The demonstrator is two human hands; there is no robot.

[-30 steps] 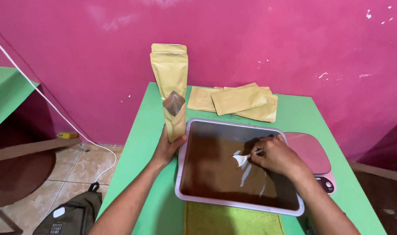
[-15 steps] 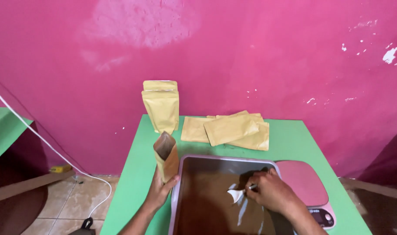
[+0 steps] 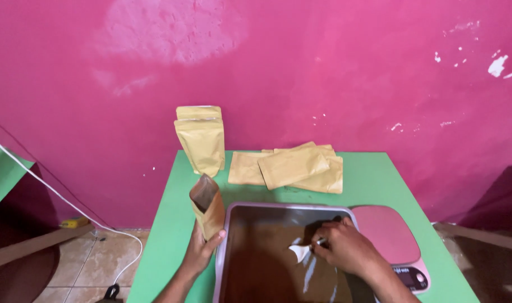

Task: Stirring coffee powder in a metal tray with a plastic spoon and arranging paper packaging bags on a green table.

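1. I am seeing the left hand (image 3: 201, 251) gripping an open kraft pouch (image 3: 207, 205), upright at the tray's (image 3: 278, 209) nine o'clock.
2. The right hand (image 3: 345, 247) is closing around a white scoop (image 3: 299, 251) over the brown powder (image 3: 261, 264).
3. A pink scale (image 3: 390, 233) is sitting at three o'clock; filled pouches (image 3: 201, 140) and flat pouches (image 3: 292, 165) are lying toward twelve.

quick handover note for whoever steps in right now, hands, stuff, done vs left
Left hand: holds an open pouch upright beside the tray.
Right hand: holds a white scoop in the brown powder inside the tray.
Elsewhere: two standing pouches at the wall, flat pouches stacked behind the tray, pink scale bare on the right.
Done: pouch open; its fill cannot be seen.
Left: flat pouches look unfilled; nothing on the scale.
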